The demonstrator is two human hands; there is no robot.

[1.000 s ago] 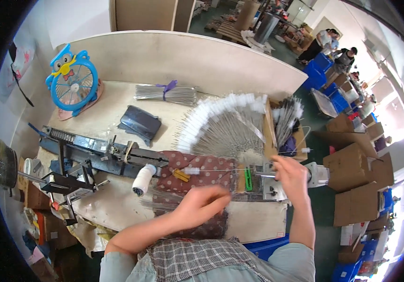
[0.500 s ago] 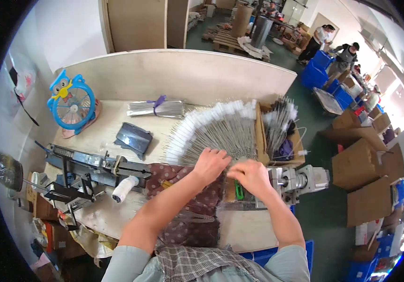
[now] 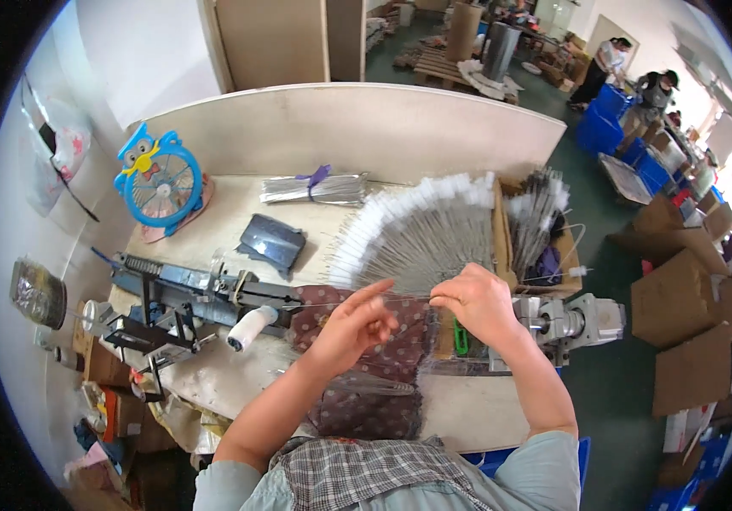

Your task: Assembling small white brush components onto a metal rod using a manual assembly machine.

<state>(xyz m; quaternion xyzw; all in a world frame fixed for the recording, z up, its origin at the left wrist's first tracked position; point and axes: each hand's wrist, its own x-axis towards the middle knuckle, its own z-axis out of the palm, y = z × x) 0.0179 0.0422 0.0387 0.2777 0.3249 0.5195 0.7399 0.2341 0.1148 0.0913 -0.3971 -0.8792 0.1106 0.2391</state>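
My right hand (image 3: 472, 302) is closed in a pinch on a thin metal wire (image 3: 413, 299), at the front edge of a fanned pile of wires. The wire runs leftward, past my left hand, toward the metal fixture (image 3: 268, 294) on the bench. Held over a brown dotted cloth (image 3: 366, 404), my left hand (image 3: 357, 328) is open, index finger stretched out and the others loosely bent. Whether it touches the wire is unclear. The fanned wires (image 3: 434, 234) have white ends pointing away from me. Below my right hand lies a green tool (image 3: 461, 339).
A carton (image 3: 545, 238) of wires stands right of the fan, behind a metal clamping machine (image 3: 575, 325). Farther left are a tied wire bundle (image 3: 315, 189), a dark packet (image 3: 272, 243), a blue fan (image 3: 161, 183) and a white roll (image 3: 253, 329). Co-workers stand far off, upper right.
My left hand has moved left and toward me, away from the wire pile, and its fingers have spread. A thin wire now shows in my right hand's pinch. The view has shifted slightly.
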